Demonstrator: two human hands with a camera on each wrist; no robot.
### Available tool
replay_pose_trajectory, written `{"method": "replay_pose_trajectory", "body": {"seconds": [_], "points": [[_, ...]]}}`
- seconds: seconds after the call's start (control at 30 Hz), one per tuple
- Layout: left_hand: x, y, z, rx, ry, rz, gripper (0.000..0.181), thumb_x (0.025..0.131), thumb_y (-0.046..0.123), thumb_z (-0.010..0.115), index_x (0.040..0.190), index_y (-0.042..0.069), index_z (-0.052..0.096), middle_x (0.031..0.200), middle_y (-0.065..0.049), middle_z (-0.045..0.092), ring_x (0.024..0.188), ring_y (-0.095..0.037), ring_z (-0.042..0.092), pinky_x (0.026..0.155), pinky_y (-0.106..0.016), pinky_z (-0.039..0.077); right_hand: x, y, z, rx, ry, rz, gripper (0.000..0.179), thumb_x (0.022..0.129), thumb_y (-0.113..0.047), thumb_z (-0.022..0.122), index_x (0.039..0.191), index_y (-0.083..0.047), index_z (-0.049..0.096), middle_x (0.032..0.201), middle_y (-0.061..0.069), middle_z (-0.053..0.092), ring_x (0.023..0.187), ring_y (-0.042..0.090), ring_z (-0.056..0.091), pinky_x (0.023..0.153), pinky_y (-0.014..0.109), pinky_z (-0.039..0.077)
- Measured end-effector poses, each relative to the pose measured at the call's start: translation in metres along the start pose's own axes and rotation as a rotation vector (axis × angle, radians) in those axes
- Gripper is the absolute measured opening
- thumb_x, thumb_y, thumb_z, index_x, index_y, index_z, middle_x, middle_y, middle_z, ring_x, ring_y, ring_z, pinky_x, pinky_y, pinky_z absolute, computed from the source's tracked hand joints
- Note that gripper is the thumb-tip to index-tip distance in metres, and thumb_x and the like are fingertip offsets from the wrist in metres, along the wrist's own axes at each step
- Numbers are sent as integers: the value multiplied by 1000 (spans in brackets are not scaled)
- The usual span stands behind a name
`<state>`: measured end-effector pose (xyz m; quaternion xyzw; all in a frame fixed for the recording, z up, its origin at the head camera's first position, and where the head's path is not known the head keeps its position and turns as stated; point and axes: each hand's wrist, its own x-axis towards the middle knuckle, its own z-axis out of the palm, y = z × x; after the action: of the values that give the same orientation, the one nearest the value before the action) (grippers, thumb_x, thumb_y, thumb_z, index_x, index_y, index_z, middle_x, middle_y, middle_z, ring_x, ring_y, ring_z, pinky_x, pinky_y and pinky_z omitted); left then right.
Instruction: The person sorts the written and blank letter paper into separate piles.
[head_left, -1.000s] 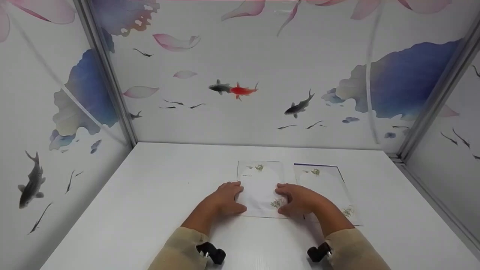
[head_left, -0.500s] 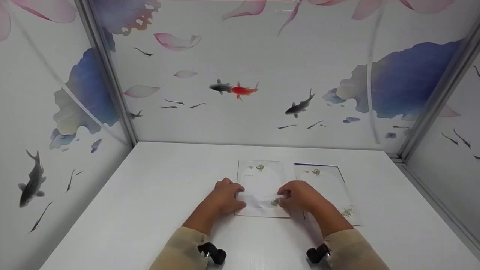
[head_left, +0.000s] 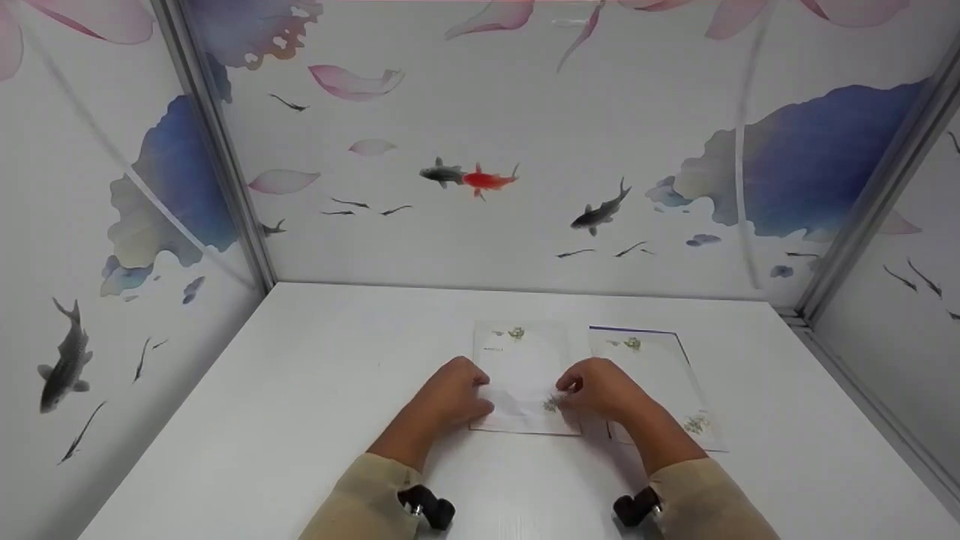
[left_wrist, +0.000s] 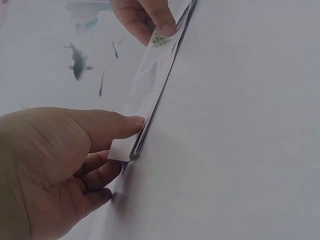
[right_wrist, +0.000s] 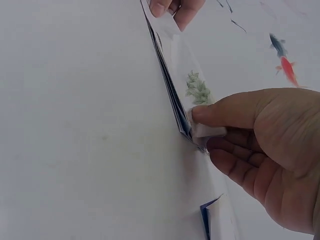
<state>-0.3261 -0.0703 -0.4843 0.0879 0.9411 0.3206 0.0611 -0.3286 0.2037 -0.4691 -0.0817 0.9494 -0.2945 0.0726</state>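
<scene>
A white paper sheet [head_left: 521, 364] with printed green leaves lies over a layered paper stack on the table. My left hand [head_left: 454, 394] pinches its left side, thumb on top and fingers below, as the left wrist view shows. Opposite, my right hand [head_left: 600, 391] pinches the right side beside the lower leaf print [right_wrist: 198, 89]. Between the hands the sheet bows slightly near its front. Several thin dark-edged layers [right_wrist: 172, 97] show along the front of the stack in the right wrist view.
To the right lies a second paper stack [head_left: 652, 375] with similar leaf prints and a dark blue back edge, partly behind my right forearm. The white table [head_left: 337, 360] is enclosed by walls [head_left: 525, 247] printed with fish and petals. A black clamp-like part [head_left: 427, 508] sits at each wrist.
Both hands' fingers have drawn in to pinch the sheet's sides. The sheet has bowed near its front and shifted a little left, covering the dark line along the stack's back edge.
</scene>
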Motion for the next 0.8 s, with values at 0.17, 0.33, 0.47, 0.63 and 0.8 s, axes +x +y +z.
{"method": "replay_pose_trajectory", "body": {"seconds": [0.17,0.33,0.47,0.63,0.8], "points": [[0,4,4,-26,69,-30,27,99,23,75,120,7,78,126,-7,69,124,-25,64,113,-47,53,1,-1,0,60,50,59,17,95,-23,81,110,-15,83,111,4,76,98,20,68,85,38,61],[3,7,5,-131,183,-73,25,103,18,68,124,8,77,136,-12,68,139,-32,61,119,-49,50,1,-5,0,207,127,171,37,97,-22,79,131,-11,74,136,12,71,116,27,71,97,44,63],[5,7,3,-254,236,-153,39,101,16,70,139,7,69,148,-13,65,148,-35,54,124,-51,45,1,-8,-2,307,149,229,51,94,-18,82,142,-8,67,138,14,70,117,28,71,101,44,63],[5,4,2,-339,248,-193,48,99,15,71,146,6,64,143,-12,69,143,-32,58,121,-50,48,1,-9,-3,367,155,237,52,94,-13,82,143,-6,66,124,14,72,105,24,73,95,38,64],[7,2,0,-360,254,-200,48,100,15,69,147,7,64,134,-9,72,134,-28,64,116,-48,53,1,-11,-3,397,177,207,41,100,-14,73,139,-6,69,119,14,73,100,22,73,86,32,63]]}}
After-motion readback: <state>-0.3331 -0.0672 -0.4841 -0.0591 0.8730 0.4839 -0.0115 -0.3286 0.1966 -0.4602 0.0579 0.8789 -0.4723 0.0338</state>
